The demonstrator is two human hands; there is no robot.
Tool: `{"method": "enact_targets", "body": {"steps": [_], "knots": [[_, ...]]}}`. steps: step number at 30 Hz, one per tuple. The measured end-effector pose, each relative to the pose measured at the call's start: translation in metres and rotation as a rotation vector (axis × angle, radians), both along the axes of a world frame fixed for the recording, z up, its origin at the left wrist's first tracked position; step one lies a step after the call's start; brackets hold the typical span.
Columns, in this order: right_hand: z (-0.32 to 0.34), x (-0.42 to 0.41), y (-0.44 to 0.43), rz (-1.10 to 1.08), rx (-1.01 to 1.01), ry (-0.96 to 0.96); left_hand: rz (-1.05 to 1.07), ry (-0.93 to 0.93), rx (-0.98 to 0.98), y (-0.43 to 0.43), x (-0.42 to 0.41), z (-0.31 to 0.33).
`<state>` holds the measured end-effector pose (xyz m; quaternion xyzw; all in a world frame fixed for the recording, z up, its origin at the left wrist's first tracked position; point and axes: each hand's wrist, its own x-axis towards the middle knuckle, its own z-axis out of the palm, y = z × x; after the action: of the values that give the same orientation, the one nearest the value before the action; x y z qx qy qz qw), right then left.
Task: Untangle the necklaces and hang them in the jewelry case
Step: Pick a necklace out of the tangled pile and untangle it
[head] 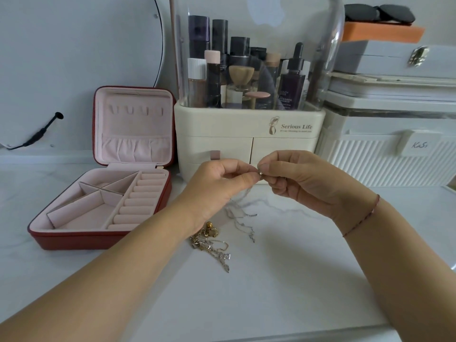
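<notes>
A person's left hand (pixel 222 180) and right hand (pixel 299 180) meet at centre frame, each curled in a fingertip pinch on the clasp end (pixel 259 173) of a silver necklace (pixel 254 215). Its fine chain drops from the pinch, long axis running down and slightly left, with the loose tail resting on the white table (pixel 283 292). Whether this chain is fully free of the others cannot be told, as motion blurs it. Just below the left wrist, lower in the frame, lies a tangle of gold and silver necklaces (pixel 209 243), apparently not yet sorted. The red jewelry case (pixel 98 239) stands open at left, its pink lid upright and a row of hooks (pixel 135 110) across the lid's upper part, none carrying a chain. Those hooks sit up and to the left of the pinch, on the left hand's side, so that hand looks the nearer one for hanging; the clasp would have to travel leftward and upward across the case's base. A cream cosmetics organizer (pixel 246 134) stands directly behind the hands, and a red thread bracelet (pixel 362 218) circles the right wrist.
</notes>
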<state>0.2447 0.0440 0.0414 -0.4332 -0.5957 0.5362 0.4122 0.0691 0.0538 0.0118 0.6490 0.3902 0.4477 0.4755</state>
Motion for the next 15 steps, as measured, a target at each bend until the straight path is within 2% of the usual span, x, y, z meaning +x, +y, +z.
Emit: {"method": "enact_targets", "body": {"steps": [9,15], "knots": [[-0.0013,0.0026,0.0013,-0.023,0.04,-0.063,0.136,0.038,0.113,-0.0005,-0.0011,0.0016],[-0.0042,0.0016,0.0026,-0.051,0.059,-0.107,0.127,0.111,0.077,-0.0003,0.0005,0.0005]]}}
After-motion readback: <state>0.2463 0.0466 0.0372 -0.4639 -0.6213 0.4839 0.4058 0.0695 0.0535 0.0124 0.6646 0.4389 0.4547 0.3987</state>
